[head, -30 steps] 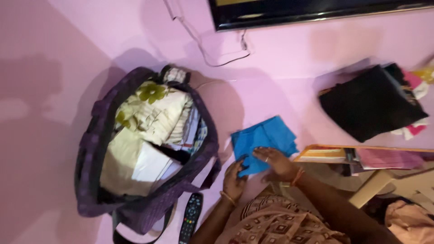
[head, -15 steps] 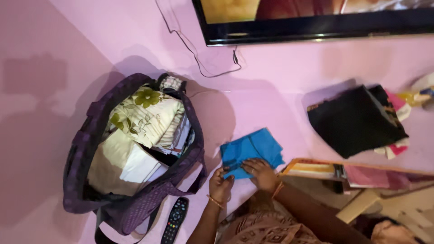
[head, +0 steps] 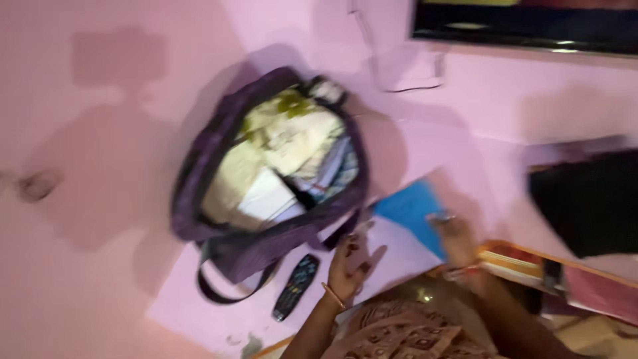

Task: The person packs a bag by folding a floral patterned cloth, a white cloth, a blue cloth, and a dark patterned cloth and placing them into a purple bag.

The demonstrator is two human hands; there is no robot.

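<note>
Blue folded cloth (head: 413, 211) lies on pink surface, just far-left of my R hand (head: 457, 234), which touches its near-right edge; view blurred, can't tell its grip. My L hand (head: 352, 260) sits left of cloth, fingers spread, holding nothing. Remote (head: 296, 286) just left; purple bag (head: 219, 199) far-left, packed w/ cloths.

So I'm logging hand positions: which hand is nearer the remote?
Left. The left hand hovers open just right of the remote, apart from it. The right hand is farther right, on the blue cloth.
</note>
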